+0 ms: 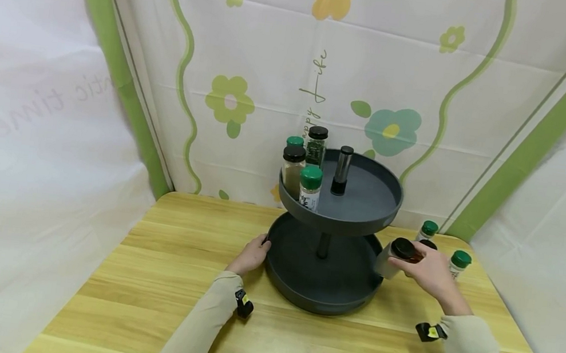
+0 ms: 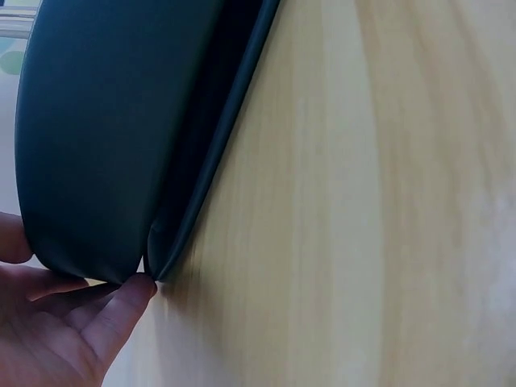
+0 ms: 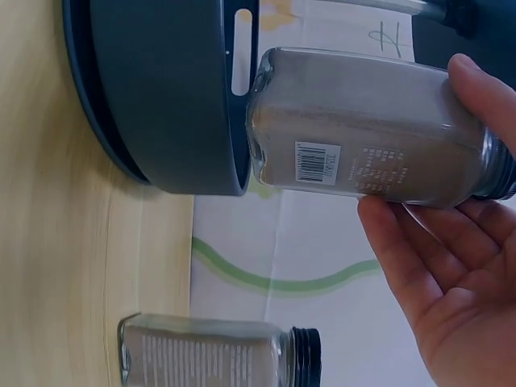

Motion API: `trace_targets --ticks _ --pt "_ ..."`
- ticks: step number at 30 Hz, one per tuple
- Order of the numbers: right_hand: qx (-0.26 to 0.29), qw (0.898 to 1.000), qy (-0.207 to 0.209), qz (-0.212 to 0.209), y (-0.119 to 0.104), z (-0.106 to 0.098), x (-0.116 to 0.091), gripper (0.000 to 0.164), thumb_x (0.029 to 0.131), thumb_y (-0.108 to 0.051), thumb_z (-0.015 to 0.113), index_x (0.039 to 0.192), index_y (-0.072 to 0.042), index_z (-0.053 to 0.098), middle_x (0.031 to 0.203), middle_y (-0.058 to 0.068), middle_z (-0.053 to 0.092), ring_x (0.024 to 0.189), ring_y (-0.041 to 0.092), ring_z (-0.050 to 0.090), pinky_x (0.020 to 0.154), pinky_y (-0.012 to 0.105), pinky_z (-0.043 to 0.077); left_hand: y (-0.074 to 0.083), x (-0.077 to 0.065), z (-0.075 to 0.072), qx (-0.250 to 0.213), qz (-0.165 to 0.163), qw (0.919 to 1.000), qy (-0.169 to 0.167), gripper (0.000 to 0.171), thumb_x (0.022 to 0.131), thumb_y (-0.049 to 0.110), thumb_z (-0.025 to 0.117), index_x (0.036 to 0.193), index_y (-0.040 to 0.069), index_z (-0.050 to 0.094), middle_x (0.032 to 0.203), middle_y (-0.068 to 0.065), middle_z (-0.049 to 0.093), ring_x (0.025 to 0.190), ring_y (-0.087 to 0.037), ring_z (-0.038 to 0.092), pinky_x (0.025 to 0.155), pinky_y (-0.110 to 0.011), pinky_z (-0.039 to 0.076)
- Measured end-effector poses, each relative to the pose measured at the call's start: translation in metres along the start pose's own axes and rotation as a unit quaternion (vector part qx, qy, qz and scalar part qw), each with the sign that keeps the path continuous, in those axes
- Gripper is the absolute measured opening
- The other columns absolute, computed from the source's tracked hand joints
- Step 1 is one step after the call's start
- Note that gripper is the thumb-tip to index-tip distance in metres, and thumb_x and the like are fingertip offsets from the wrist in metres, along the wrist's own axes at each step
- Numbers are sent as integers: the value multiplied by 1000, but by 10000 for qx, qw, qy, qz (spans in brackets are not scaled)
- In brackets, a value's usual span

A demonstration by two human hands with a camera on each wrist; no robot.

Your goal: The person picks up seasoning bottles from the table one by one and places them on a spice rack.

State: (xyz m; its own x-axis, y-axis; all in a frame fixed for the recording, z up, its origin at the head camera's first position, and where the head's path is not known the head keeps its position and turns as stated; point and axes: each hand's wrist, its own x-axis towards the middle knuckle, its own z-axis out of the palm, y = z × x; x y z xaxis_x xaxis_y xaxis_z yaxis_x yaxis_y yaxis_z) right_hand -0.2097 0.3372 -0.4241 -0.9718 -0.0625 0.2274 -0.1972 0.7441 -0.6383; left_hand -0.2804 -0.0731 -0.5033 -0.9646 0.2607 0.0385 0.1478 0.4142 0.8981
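Note:
A dark grey two-tier round tray (image 1: 318,305) stands on the wooden table. My left hand (image 1: 252,255) grips the left rim of its lower tier; in the left wrist view, the fingers and thumb (image 2: 121,318) meet at the tray's edge. My right hand (image 1: 431,271) holds a square glass spice jar (image 3: 355,129) by its upper part, near the black lid (image 1: 402,248). Brown powder and a barcode label show on this jar. It tilts slightly, its base just over the lower tier's right rim. Whether the base touches the rim, I cannot tell.
On the upper tier's left side stand several spice jars, among them a green-lidded one (image 1: 310,186) and a black-lidded one (image 1: 292,172). Beyond my right hand, green-lidded jars (image 1: 459,264) and another black-lidded jar (image 3: 218,352) stand on the table (image 1: 148,277). A printed curtain (image 1: 277,38) hangs behind.

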Motion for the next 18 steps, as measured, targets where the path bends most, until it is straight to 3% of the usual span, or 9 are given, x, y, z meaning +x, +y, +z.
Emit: trace_targets --ticks 8,18 --pt "-40 9995 132 -291 -2 11 7 44 79 -47 73 98 -9 64 85 6 64 76 20 59 59 30 48 1 0 0 -21 -10 10000 0 45 105 15 31 145 -6 29 146 -24 33 135 -37 29 108 -50 26" --pt "76 9982 24 -592 -13 23 8 43 77 -46 75 104 -13 67 91 2 67 83 20 63 64 31 51 0 1 1 -69 -47 10000 3 45 105 16 31 145 -5 29 146 -23 33 136 -36 28 109 -49 25"
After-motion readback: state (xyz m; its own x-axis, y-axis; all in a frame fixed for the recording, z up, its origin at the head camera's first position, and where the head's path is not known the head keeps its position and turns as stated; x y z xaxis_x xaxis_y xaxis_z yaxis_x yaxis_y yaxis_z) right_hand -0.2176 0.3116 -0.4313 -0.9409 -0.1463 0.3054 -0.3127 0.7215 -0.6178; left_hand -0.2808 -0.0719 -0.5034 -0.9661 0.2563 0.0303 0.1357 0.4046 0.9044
